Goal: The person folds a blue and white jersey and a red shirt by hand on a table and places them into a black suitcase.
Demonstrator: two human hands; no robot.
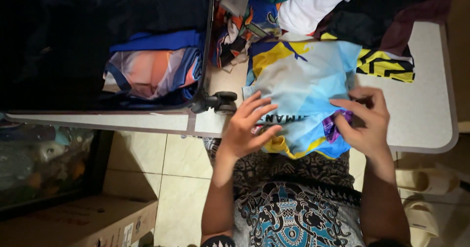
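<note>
Both hands [247,127] [364,122] over half-hidden jersey [303,80]

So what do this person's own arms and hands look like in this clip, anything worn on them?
Both arms are bare from the bottom of the frame to the wrist; no sleeves show. The left hand and right hand wear no gloves, and no rings, watch or bracelets are visible. Nails look short and unpainted, though the dim light limits detail.

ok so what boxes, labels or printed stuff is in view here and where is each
Cardboard box: on the floor at lower left, brown, with a small white label on its side.
Light blue jersey: on the white table under both hands, yellow and dark blue patches, a band of white lettering by the left hand.
No screens or signs.
</note>
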